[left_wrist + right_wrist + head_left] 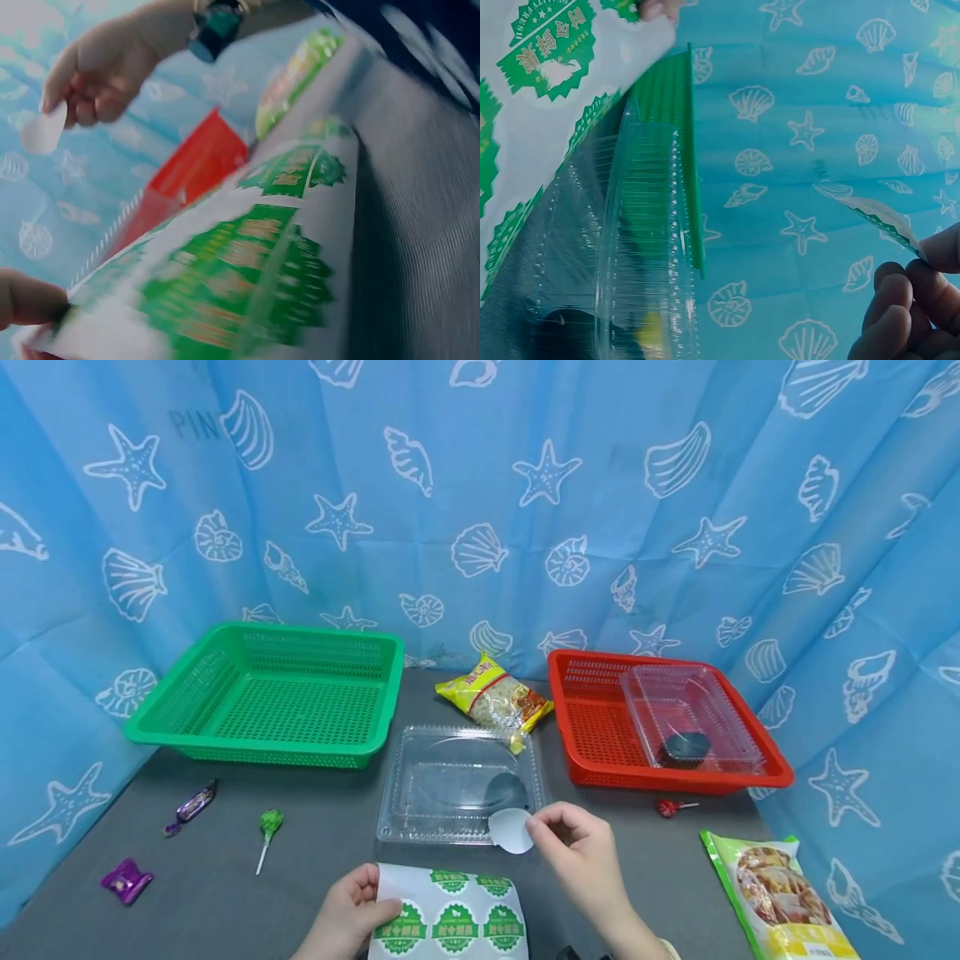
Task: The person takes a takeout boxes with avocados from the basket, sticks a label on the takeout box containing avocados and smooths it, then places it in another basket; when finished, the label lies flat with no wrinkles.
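From where I stand, the person's right hand [581,856] pinches a single round sticker [512,832] between thumb and fingertips, clear of the sheet and held up by the near right corner of the clear box [450,785], not touching it. The left hand [348,910] pinches the left edge of the sticker sheet [457,922], thumb on top, nearer the person than the clear box. I'd judge the step in hand to be applying a label; the next move seems to call for the sheet lowered aside and the sticker turned printed face up. A dark round thing [506,792] shows through the right side of the clear box. A yellow bag [498,693] crowds its far edge, though I can't tell whether they touch; the sheet blocks the near approach. Beyond the box to the left is the green basket [247,745]; to the right, the red basket [615,774] holds a second clear box [682,693]. Left of the clear box lie a green lollipop [271,822] and two purple-wrapped sweets [127,882]; right of it, a red lollipop [667,808] and, farther out, a green-edged food bag [783,893].
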